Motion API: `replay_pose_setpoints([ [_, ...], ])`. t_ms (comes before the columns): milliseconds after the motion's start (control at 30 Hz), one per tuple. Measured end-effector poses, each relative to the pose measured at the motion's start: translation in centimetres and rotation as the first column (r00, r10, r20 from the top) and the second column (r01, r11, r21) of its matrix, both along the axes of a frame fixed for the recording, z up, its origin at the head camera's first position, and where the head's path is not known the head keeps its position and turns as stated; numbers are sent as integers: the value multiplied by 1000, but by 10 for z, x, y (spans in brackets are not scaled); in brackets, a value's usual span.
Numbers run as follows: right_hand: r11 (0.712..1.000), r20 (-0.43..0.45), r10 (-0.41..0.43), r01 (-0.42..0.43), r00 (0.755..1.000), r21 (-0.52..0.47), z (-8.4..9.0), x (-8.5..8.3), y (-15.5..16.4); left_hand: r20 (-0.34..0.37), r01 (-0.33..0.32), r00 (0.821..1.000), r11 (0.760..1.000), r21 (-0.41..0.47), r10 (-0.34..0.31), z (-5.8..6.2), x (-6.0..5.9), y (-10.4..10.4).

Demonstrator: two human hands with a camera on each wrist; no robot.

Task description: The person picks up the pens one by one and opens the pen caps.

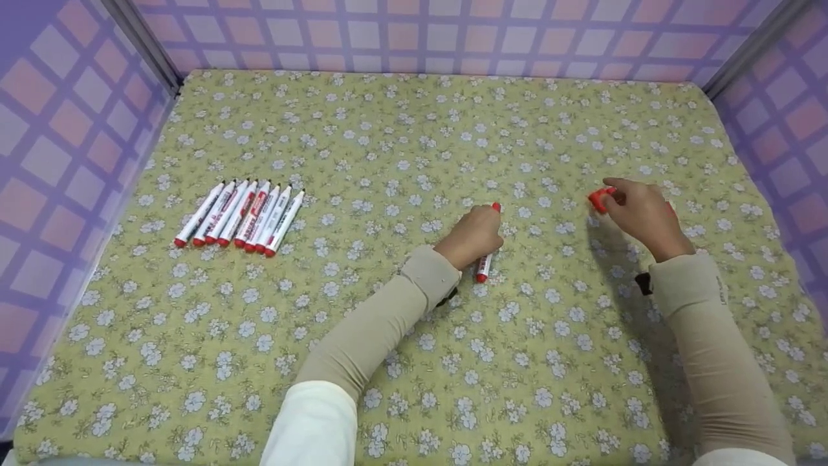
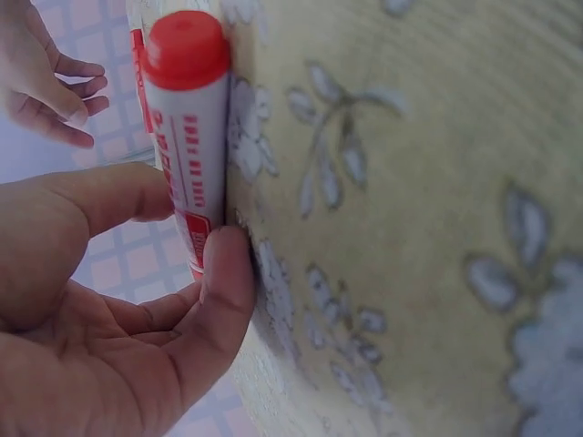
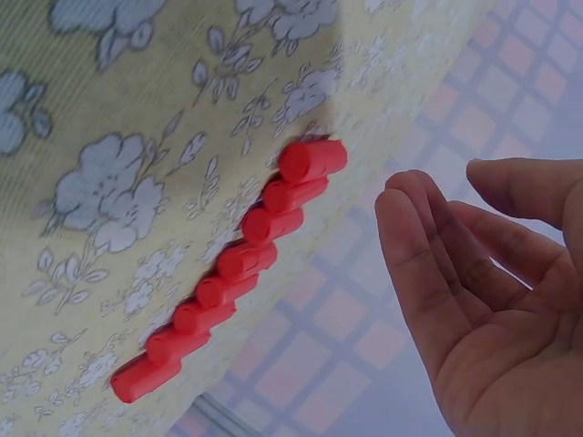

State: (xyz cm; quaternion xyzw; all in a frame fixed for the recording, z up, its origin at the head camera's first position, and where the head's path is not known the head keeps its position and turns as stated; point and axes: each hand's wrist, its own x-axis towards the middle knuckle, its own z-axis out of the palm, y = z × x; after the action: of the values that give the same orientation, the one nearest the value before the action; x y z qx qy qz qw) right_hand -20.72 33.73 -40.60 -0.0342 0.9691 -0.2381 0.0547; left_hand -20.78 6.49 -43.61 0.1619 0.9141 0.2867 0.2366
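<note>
My left hand (image 1: 472, 236) pinches a white marker (image 1: 484, 266) that lies on the cloth, with red showing at both its ends. In the left wrist view, the thumb (image 2: 228, 282) presses one side of the marker's barrel (image 2: 191, 155) and the fingers are against the other. My right hand (image 1: 647, 213) hovers over a row of red marker caps (image 1: 599, 200), its fingers loosely bent and holding nothing. From the right wrist, the caps (image 3: 246, 259) show lying side by side in a slanting line; the hand partly hides them in the head view.
Several uncapped white markers (image 1: 249, 217) lie side by side at the left, dark tips away from me and red ends nearer. Yellow-green floral cloth (image 1: 362, 149) covers the table. Purple checked panels (image 1: 427, 39) stand along the back and both sides.
</note>
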Motion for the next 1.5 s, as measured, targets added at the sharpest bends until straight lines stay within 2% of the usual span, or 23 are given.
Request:
replay_pose_setpoints([
  [167,999,-29,39,-40,999,-14,2,4,-11,-5,11,1000,1000,-8,-11,0,-1,1],
  [367,996,-50,81,-82,995,-18,3,8,-24,46,-13,999,1000,16,12,0,-1,-2],
  [567,993,-43,115,-115,992,-4,4,7,-35,113,-52,993,996,69,44,8,-2,-6],
  [667,989,-61,145,-145,988,4,4,7,-40,111,-49,993,995,88,39,13,-3,-9],
  [800,985,-79,175,-175,981,5,6,9,-46,53,-12,999,992,126,6,17,-1,-14],
  [1000,978,-52,205,-206,977,-24,10,12,-54,-21,33,999,983,178,-30,24,3,-22],
  [1167,967,-60,254,-256,965,-17,11,14,-62,-77,115,992,966,232,-99,27,5,-31],
  [1267,948,-71,316,-317,946,-5,12,15,-67,-152,178,978,949,262,-142,29,5,-38],
  [1367,921,-82,390,-391,917,10,13,18,-73,-228,235,957,938,253,-179,32,6,-45],
  [1500,867,-136,498,-494,856,68,15,23,-83,-315,310,918,930,196,-240,37,9,-53],
])
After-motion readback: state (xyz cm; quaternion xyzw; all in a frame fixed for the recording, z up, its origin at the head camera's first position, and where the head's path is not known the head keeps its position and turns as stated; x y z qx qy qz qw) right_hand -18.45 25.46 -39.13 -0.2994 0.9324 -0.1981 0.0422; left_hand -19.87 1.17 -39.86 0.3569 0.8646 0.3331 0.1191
